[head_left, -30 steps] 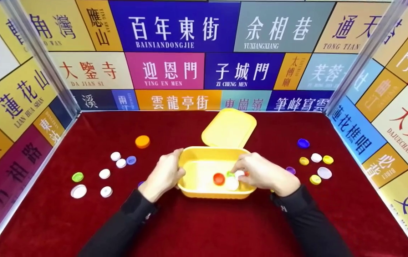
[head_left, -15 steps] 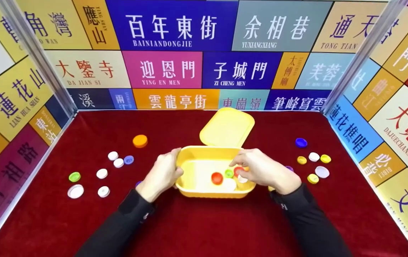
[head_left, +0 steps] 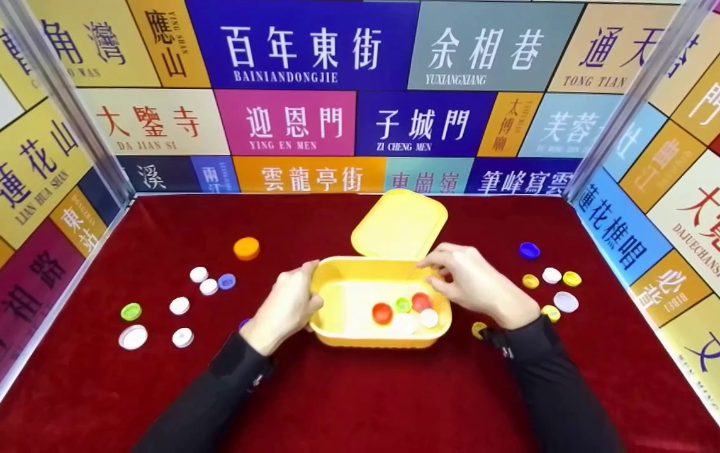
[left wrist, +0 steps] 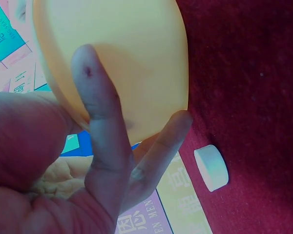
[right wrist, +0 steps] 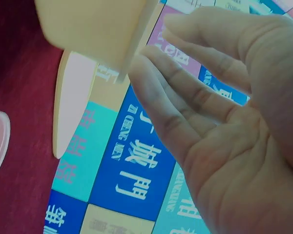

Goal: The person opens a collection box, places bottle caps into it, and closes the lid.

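My left hand [head_left: 284, 308] grips the left end of a yellow plastic box [head_left: 379, 341]. In the left wrist view, a finger lies along the box's outer wall [left wrist: 146, 58]. Inside, toward the right end, lie a red bottle cap [head_left: 382, 313], a second red cap [head_left: 421, 302], a small green cap [head_left: 403, 305] and a white cap [head_left: 428, 318], with another white cap beside them. Above the box's right rim is my right hand [head_left: 479, 283], fingers loosely bent. The right wrist view shows that hand [right wrist: 219, 107] holding nothing, fingertips near the box wall.
A yellow lid [head_left: 399, 223] lies behind the box. Several caps are scattered on the red cloth at the left, with an orange cap [head_left: 247, 248] farther back. More lie at the right, among them a blue cap [head_left: 529, 250]. Sign-printed panels enclose the table.
My right hand has let go of a white cap inside the box, then risen up and right to the rim. The left hand keeps its grip on the box.
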